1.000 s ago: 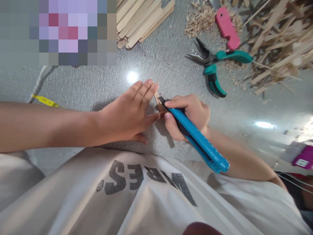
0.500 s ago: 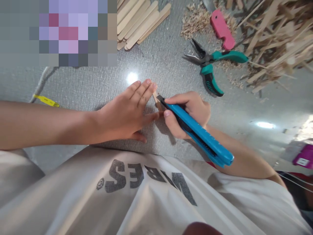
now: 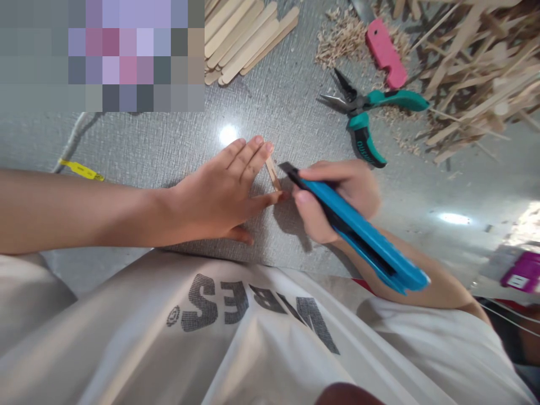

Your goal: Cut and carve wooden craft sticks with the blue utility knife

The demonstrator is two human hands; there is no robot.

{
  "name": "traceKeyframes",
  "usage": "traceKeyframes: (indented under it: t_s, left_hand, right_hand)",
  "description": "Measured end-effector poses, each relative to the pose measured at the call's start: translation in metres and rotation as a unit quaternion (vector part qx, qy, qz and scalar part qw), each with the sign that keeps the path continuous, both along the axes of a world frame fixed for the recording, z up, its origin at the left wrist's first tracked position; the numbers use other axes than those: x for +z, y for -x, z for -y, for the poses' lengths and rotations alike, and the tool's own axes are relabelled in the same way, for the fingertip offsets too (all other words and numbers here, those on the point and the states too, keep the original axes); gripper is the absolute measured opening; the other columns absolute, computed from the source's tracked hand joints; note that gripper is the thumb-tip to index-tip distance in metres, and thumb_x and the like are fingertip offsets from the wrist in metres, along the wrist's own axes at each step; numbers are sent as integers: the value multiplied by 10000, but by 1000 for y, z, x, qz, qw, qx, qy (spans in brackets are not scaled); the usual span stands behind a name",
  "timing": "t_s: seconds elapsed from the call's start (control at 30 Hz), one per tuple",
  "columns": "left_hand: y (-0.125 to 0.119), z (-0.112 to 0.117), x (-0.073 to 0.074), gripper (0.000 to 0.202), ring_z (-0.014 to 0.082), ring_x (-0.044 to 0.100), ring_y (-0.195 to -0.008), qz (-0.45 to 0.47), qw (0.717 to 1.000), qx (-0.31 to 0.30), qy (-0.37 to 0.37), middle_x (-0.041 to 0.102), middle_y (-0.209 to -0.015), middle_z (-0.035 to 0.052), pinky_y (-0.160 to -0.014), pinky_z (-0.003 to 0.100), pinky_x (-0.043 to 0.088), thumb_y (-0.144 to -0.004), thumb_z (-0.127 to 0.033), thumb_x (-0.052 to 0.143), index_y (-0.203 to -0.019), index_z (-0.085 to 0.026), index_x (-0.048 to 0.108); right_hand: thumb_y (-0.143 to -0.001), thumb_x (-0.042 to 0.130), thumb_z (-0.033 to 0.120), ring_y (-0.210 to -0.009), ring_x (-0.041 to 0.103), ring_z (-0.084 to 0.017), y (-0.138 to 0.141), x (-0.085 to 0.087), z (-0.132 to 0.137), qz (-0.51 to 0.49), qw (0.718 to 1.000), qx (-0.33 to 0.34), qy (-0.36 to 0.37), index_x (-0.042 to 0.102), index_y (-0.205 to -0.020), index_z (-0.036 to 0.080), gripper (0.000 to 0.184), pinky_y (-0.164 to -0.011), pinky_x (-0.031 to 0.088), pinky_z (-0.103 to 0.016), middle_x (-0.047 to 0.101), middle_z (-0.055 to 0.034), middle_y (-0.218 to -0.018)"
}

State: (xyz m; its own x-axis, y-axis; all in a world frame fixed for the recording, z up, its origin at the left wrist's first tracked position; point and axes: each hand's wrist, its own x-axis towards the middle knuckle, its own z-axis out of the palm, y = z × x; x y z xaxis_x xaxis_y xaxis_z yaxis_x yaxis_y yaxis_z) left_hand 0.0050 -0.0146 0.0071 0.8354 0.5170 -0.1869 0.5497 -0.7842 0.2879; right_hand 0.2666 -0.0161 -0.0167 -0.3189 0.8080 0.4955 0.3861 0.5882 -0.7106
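Note:
My left hand (image 3: 219,194) lies flat on the grey floor, fingers stretched out, pressing down a short wooden stick piece (image 3: 273,173) with its fingertips and thumb. My right hand (image 3: 340,197) is closed around a blue utility knife (image 3: 358,230). The knife's dark tip points at the stick and sits just right of it, a small gap between them.
A stack of wooden craft sticks (image 3: 244,39) lies at the top centre. Teal-handled pliers (image 3: 367,112), a pink tool (image 3: 386,53) and wood shavings (image 3: 341,36) lie at the upper right beside a heap of split wood strips (image 3: 476,67). A yellow tag (image 3: 80,170) lies left.
My right hand has drawn the knife a little to the right, off the stick piece. My left hand has stayed in place on the stick.

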Motion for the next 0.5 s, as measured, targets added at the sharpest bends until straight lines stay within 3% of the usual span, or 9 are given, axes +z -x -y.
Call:
traceKeyframes:
  t_s: [0.07,0.13,0.33,0.5]
  left_hand:
    - [4,2,-5,1272,616,239,-1881,21,1000,4,-6,224,-2030,336,-1536,739,248,-965,-840,933,-1934,-214,399]
    - [5,2,-7,1265,605,222,-1890,24,1000,6,-9,200,-2047,302,-1539,738,242,-976,-851,912,-1948,-250,371]
    - [-4,-2,8,1084,628,257,-1871,-30,1000,-6,2,309,-2003,336,-1519,749,305,-990,-805,928,-1840,-226,583]
    - [-5,-3,9,1122,644,256,-1860,-33,999,-14,2,315,-1991,360,-1494,781,339,-985,-816,925,-1863,-223,555]
  right_hand:
    - [-1069,741,414,-566,700,-185,0,-5,1,-60,997,-36,-27,767,-1219,331,174,-480,528,-341,815,13,-873]
    - [-1044,762,346,-571,705,-176,-1,-5,-1,-21,1000,-5,-3,759,-1263,335,219,-503,553,-334,830,23,-889]
    - [-1009,758,248,-590,748,-188,-2,9,-9,55,998,38,3,739,-1256,359,271,-525,584,-338,841,47,-855]
    - [-980,797,235,-605,741,-160,-3,9,-10,52,997,49,16,729,-1240,333,286,-560,591,-299,830,70,-851]
